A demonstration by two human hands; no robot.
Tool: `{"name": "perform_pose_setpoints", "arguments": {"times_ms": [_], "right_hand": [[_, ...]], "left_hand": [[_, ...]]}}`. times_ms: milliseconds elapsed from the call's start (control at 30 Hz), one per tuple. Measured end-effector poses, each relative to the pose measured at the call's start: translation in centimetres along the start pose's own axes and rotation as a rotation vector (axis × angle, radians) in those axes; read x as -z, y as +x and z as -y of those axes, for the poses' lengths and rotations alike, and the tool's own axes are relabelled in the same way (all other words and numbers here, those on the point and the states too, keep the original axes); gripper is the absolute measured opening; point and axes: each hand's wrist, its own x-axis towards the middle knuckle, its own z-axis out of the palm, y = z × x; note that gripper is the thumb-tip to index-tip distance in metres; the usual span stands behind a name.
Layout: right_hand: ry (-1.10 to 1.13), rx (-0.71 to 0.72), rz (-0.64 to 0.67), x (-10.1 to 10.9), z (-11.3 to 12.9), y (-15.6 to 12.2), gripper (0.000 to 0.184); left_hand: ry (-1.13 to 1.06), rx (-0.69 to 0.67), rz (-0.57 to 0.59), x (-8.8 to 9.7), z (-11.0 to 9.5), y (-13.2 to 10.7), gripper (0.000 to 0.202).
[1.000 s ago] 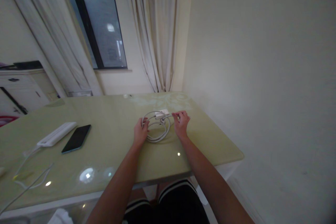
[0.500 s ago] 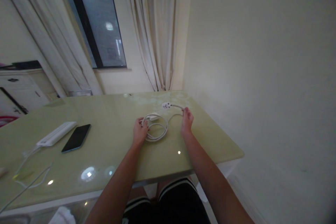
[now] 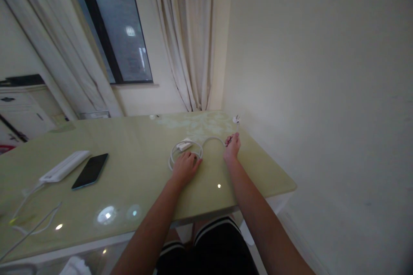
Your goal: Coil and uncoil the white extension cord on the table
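A white cable [image 3: 214, 138] lies on the table, wound in a loose coil, with a white block [image 3: 184, 144] inside the loop's far edge. My left hand [image 3: 186, 164] rests over the near part of the coil, fingers stretched out and thumb spread to its right edge. The fingers of my right hand [image 3: 232, 145] are closed round the cable, right of the coil. Beyond that fist the cable's white plug [image 3: 236, 119] sticks up, prongs showing. Part of the coil is hidden beneath my left hand.
To the left lie a white power strip [image 3: 66, 166] and a dark phone [image 3: 90, 171]. A thin cord [image 3: 35, 228] trails over the table's near left. The wall [image 3: 322, 94] runs close along the right side, and curtains [image 3: 187, 38] hang behind the table [image 3: 138, 137].
My left hand has shifted from the coil's left side onto its near side, its fingers loosening. The plug has been lifted and swung right, above my right hand.
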Motion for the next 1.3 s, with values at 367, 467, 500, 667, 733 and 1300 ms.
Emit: {"name": "perform_pose_setpoints", "arguments": {"times_ms": [367,467,500,667,733,1300], "right_hand": [[-0.321,0.076,-0.113,1.1,-1.5,1.2,0.046],[-0.443,0.13,-0.201,1.7,-1.2,1.5,0.042],[-0.46,0.14,-0.22,1.8,-1.0,1.6,0.042],[-0.533,0.181,-0.274,2.5,-0.2,1.6,0.041],[-0.565,0.182,-0.285,2.7,0.0,1.6,0.039],[-1.117,0.166,-0.059,3.1,-0.3,1.0,0.045]], "left_hand": [[-0.023,0.189,0.157,0.3,-0.5,0.2,0.043],[0.021,0.177,0.184,0.0,-0.7,0.1,0.049],[0.02,0.169,0.188,-0.1,-0.6,0.1,0.049],[-0.011,0.227,0.074,-0.4,0.3,0.0,0.04],[-0.024,0.291,-0.019,-0.4,1.0,0.0,0.038],[-0.334,0.398,-0.74,2.7,1.7,-0.1,0.044]]}}
